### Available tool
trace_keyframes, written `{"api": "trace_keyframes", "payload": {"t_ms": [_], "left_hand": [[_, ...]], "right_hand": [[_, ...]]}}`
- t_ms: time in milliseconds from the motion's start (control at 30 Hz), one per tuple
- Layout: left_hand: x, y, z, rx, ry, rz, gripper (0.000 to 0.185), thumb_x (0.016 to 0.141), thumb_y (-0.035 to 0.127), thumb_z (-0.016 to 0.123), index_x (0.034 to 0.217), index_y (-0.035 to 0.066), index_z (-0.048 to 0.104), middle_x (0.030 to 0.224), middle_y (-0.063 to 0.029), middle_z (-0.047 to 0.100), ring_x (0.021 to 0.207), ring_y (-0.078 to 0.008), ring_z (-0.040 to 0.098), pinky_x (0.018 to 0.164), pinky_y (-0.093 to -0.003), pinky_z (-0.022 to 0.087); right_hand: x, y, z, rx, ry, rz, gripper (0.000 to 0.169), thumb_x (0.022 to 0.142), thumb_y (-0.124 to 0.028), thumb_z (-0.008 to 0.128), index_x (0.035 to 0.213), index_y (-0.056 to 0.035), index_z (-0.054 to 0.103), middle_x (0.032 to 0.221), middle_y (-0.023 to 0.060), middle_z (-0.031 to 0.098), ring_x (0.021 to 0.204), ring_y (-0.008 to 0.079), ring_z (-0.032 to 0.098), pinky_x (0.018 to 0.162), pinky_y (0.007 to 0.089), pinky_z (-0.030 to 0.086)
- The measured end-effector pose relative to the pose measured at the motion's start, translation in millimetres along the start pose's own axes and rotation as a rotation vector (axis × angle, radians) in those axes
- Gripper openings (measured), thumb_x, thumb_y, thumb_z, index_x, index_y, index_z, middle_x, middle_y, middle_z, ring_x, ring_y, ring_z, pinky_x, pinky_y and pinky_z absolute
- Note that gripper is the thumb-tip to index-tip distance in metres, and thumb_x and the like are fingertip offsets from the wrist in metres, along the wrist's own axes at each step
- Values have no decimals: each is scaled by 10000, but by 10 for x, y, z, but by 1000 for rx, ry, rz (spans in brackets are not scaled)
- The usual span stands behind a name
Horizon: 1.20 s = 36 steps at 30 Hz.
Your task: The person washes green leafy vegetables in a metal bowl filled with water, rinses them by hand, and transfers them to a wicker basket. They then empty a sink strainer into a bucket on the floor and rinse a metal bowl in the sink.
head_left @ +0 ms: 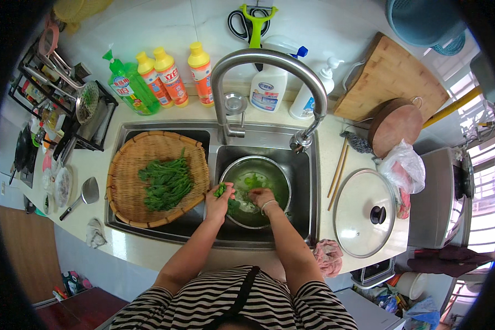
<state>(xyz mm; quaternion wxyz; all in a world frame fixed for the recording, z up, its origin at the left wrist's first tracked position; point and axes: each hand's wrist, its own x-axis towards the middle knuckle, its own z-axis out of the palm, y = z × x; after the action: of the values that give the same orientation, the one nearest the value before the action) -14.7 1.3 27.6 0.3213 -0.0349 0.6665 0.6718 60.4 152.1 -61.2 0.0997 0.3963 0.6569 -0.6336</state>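
Note:
My left hand (219, 199) holds a small bunch of leafy greens (220, 190) at the left rim of a round metal basin (287, 181). The basin stands in the right bowl of a steel sink and holds greenish water with some leaves (253, 180) afloat. My right hand (262, 197), with a band at the wrist, dips its fingers to the water; what they touch is hidden. Over the left bowl lies a woven bamboo basket (123, 181) with a heap of wet-looking leafy greens (167, 181) in it.
A curved steel faucet (268, 53) arches above the sink. Behind it stand several cleaner bottles (171, 76). To the right are chopsticks (338, 173), a glass lid (361, 231) and cutting boards (390, 74); a spatula (89, 190) and a cloth (95, 233) lie left.

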Motion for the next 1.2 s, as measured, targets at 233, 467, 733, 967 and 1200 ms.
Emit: {"api": "trace_keyframes", "payload": {"t_ms": [233, 467, 733, 967, 1200], "left_hand": [[-8, 57, 228, 130, -45, -157, 194, 847, 154, 569, 993, 29, 595, 726, -22, 567, 645, -108, 494, 625, -276, 395], [10, -1, 152, 86, -72, -118, 186, 864, 200, 561, 976, 57, 602, 802, -24, 592, 687, -119, 509, 694, -310, 409], [263, -238, 113, 18, -37, -7, 318, 818, 296, 618, 1022, 60, 554, 875, -67, 612, 928, -176, 534, 862, -405, 363], [216, -60, 170, 77, 49, -20, 260, 780, 229, 661, 937, 43, 570, 784, -21, 592, 728, -107, 531, 657, -280, 408], [328, -132, 96, 83, -79, -188, 232, 787, 209, 645, 941, 44, 589, 792, -35, 602, 703, -136, 492, 825, -362, 358]], "right_hand": [[-500, -387, -1, 317, -126, -259, 159, 796, -153, 626, 899, -35, 654, 685, -22, 594, 564, 46, 476, 503, 199, 375], [-405, -460, 30, 72, -248, -175, 190, 783, -159, 603, 908, -24, 647, 780, 54, 649, 692, 135, 586, 659, 259, 456], [183, -208, 135, -945, -20, -110, 305, 789, -147, 529, 1069, -34, 574, 1081, 204, 543, 950, 317, 552, 812, 361, 453], [64, -126, 226, -763, 36, -70, 484, 808, -184, 516, 1238, 6, 401, 1310, 194, 350, 1098, 308, 473, 905, 363, 417], [-557, -187, 245, -641, 23, -384, 469, 705, -20, 446, 1174, -4, 452, 1218, 214, 437, 1114, 356, 433, 937, 376, 373]]}}
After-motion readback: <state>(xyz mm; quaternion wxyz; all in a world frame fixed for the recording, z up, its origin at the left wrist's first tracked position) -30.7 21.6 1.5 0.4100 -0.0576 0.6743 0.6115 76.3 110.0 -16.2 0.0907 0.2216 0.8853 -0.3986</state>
